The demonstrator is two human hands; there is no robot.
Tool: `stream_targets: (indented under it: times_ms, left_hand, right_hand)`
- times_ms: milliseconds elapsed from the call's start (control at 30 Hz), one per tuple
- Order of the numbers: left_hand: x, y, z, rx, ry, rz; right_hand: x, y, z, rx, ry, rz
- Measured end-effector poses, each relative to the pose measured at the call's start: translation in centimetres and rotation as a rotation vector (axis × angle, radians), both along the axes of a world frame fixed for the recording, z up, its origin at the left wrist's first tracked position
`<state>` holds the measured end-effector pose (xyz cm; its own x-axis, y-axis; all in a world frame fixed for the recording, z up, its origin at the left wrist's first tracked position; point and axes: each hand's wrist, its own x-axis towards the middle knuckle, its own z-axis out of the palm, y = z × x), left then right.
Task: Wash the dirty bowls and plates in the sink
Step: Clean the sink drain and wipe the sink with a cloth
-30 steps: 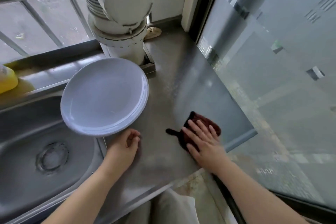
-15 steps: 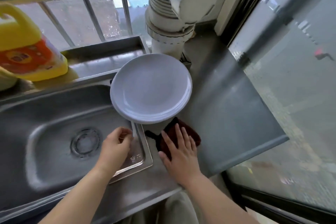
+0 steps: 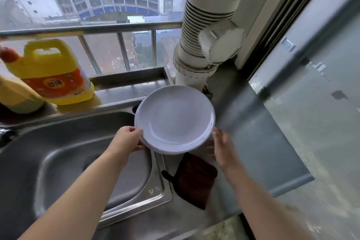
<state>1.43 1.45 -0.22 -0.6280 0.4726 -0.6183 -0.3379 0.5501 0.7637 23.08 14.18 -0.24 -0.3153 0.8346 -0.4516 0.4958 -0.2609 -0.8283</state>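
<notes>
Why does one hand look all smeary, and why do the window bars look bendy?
Head view: the right hand is motion-blurred beside the plates, while the left hand gripping their rim looks sharper; the wide-angle lens curves the railing and sink edges; soft daylight leaves a faint sheen on the plates.

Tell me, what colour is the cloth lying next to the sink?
Dark red cloth, seen in the head view.
</notes>
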Motion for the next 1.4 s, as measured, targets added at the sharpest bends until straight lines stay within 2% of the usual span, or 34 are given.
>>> stream_targets:
  times_ms: [67, 200, 333, 500, 667, 767, 1000, 1133, 1300, 1400]
  left_hand:
    - [0.3, -0.1, 0.3, -0.002, 0.015, -0.011]
    - [1.2, -0.2, 0.8, 0.009, 0.071, -0.019]
    - [1.9, -0.7, 1.2, -0.005, 0.16, -0.016]
    - [4.0, -1.2, 2.4, -0.001, 0.27, 0.012]
    - [6.7, 0.8, 4.8, 0.06, 0.393, -0.116]
    - [8.8, 3.8, 5.4, 0.093, 0.384, -0.203]
    - [13.1, 11.3, 2.4, 0.1, 0.262, -0.37]
    - [13.9, 12.7, 1.5, 0.053, 0.441, -0.303]
    - [11.6, 10.0, 0.6, -0.006, 0.731, -0.204]
    - [10.3, 8.2, -0.3, -0.072, 0.759, -0.159]
  right_hand:
    - [-1.5, 1.4, 0.7, -0.099, -0.011, 0.05]
    - [-2.2, 1.6, 0.7, 0.017, -0.163, 0.1]
    - [-1.8, 1.4, 0.2, 0.031, -0.13, 0.1]
    - [-0.3, 0.9, -0.1, -0.053, 0.082, -0.077]
    - [4.6, 1.3, 0.8, -0.309, 0.47, -0.229]
    - [8.1, 2.7, 1.2, -0.341, 0.523, -0.245]
    - [14.1, 7.5, 0.5, -0.341, 0.582, -0.461]
    - [14.6, 10.8, -0.4, -0.304, 0.572, -0.482]
    - [12.8, 13.7, -1.6, -0.308, 0.632, -0.534]
    - [12.1, 14.5, -1.7, -0.303, 0.639, -0.529]
